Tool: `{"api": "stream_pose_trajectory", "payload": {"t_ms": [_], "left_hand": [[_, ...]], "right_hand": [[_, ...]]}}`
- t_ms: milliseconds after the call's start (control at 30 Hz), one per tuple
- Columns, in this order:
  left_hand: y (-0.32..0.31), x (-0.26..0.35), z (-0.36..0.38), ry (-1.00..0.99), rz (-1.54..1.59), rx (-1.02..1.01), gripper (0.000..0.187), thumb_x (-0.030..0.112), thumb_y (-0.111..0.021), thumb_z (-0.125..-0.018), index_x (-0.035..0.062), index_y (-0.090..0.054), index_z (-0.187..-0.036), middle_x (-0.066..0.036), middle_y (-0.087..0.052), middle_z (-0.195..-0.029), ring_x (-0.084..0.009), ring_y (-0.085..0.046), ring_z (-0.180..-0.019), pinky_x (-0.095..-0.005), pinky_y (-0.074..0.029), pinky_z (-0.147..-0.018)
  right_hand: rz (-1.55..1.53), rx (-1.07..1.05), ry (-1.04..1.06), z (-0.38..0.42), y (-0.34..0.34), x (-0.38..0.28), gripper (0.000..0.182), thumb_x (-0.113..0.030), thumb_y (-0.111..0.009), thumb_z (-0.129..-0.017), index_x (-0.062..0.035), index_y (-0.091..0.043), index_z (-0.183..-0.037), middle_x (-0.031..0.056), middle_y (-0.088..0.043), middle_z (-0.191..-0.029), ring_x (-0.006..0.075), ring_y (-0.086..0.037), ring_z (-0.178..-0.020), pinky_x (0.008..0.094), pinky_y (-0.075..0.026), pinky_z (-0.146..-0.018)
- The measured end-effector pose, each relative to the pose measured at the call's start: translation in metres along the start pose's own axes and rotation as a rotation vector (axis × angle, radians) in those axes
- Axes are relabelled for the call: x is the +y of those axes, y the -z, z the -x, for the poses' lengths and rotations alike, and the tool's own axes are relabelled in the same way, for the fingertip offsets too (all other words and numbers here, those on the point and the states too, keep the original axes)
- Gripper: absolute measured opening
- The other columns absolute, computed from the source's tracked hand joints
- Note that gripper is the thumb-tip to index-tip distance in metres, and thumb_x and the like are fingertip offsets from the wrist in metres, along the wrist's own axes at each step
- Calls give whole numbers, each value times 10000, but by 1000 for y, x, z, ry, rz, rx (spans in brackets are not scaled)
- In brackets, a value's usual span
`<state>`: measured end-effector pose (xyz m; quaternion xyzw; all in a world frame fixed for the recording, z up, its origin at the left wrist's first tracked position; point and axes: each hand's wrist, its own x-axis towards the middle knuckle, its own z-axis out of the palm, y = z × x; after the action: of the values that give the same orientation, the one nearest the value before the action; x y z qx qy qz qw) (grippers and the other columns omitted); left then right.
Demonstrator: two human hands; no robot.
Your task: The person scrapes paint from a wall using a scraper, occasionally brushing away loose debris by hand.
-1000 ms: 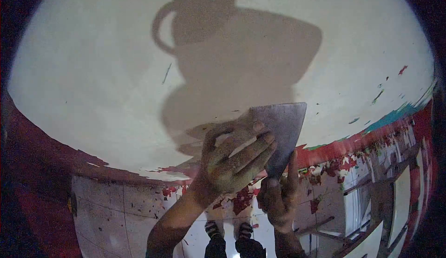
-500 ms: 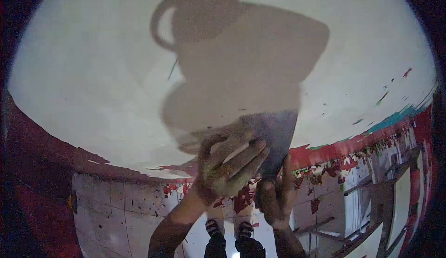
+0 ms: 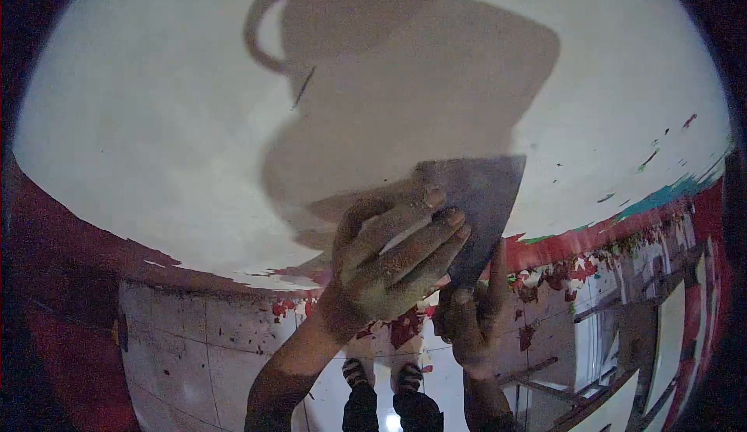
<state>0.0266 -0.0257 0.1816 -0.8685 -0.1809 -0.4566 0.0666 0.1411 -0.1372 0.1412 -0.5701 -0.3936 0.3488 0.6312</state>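
Note:
A wide grey scraper (image 3: 486, 195) lies against the pale wall (image 3: 156, 136), its broad edge upward. My right hand (image 3: 467, 319) is closed around the scraper's lower end, and its handle is mostly hidden in the fingers. My left hand (image 3: 397, 257) comes from the lower left, with its fingers stretched out and their tips resting on the left part of the blade. Below the blade runs a red painted band (image 3: 556, 249) with a ragged upper edge. A thin dark streak (image 3: 304, 87) marks the wall above my left hand.
Red and white paint flakes (image 3: 406, 329) litter the tiled floor (image 3: 171, 339) along the wall's foot. My sandalled feet (image 3: 381, 374) stand below. At the right are a frame-like structure (image 3: 576, 393) and pale panels (image 3: 671, 331). A large shadow covers the wall's middle.
The scraper has slid up the wall and slightly right, with both hands moving along with it. The thin streak has shifted up and right in view and looks darker.

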Motion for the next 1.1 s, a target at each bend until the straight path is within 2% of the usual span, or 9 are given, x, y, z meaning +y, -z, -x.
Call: {"api": "stream_pose_trajectory", "payload": {"t_ms": [200, 367, 467, 700, 800, 867, 933, 1000, 1100], "left_hand": [[-9, -1, -1, -15, 76, 57, 314, 177, -657, -658, 171, -674, -971, 38, -584, -1123, -174, -510, -1103, -375, -428, -862], [-11, -1, 5, -16, 92, 86, 310, 163, -667, -659, 170, -670, -969, 37, -584, -1128, -167, -512, -1102, -361, -433, -842], [-4, -2, -2, 8, 53, 45, 309, 168, -670, -665, 177, -665, -973, 44, -582, -1132, -161, -518, -1094, -348, -433, -832], [-22, -3, 61, 89, 20, 3, 309, 161, -670, -682, 196, -659, -989, 57, -568, -1156, -160, -515, -1112, -365, -423, -839], [-8, -8, 55, 74, -16, 2, 303, 160, -673, -678, 199, -664, -979, 55, -566, -1161, -158, -512, -1117, -369, -422, -840], [2, -6, 51, 140, -14, -22, 291, 155, -674, -674, 196, -671, -963, 54, -567, -1159, -158, -516, -1111, -367, -424, -837], [-7, -13, 56, 82, -22, 51, 277, 150, -672, -671, 191, -678, -945, 51, -572, -1154, -163, -519, -1105, -368, -426, -833], [-7, -16, 57, 73, -6, 62, 270, 143, -672, -669, 187, -683, -935, 48, -579, -1141, -166, -522, -1099, -368, -428, -832], [1, -13, 53, 116, 42, 29, 274, 133, -674, -666, 185, -685, -935, 46, -593, -1113, -170, -524, -1092, -366, -428, -833]], "right_hand": [[-18, 40, 73, 2, 0, 5, 657, -227, -501, -886, 3, -151, -1392, 103, -611, -932, 72, -516, -587, 225, -422, -504], [-71, 21, 8, 7, -5, -3, 658, -243, -500, -889, 7, -154, -1390, 83, -598, -880, 76, -507, -590, 219, -409, -502], [-35, 54, 57, 0, -5, 7, 662, -231, -495, -890, 5, -136, -1394, 69, -594, -862, 67, -502, -597, 210, -398, -497], [-148, -85, -130, 21, -17, 37, 642, -173, -486, -891, -25, -129, -1403, 65, -578, -945, 88, -500, -605, 211, -423, -518], [-92, 67, -26, 19, -37, 38, 696, -251, -480, -907, -76, -41, -1418, 71, -558, -764, 73, -464, -467, 214, -362, -396], [44, 32, 104, 21, -33, 60, 702, -251, -485, -906, -77, -37, -1417, 75, -559, -767, 72, -470, -480, 213, -372, -410], [61, 36, 135, 17, -39, 60, 709, -247, -490, -904, -74, -32, -1416, 81, -561, -775, 73, -475, -490, 213, -380, -420], [-20, 68, 35, 14, -45, 50, 717, -241, -495, -901, -67, -26, -1414, 88, -565, -787, 74, -479, -497, 212, -384, -429], [-54, 28, 67, 17, -43, 41, 710, -232, -480, -903, -41, -18, -1408, 98, -568, -782, 75, -478, -494, 213, -385, -421]]}}
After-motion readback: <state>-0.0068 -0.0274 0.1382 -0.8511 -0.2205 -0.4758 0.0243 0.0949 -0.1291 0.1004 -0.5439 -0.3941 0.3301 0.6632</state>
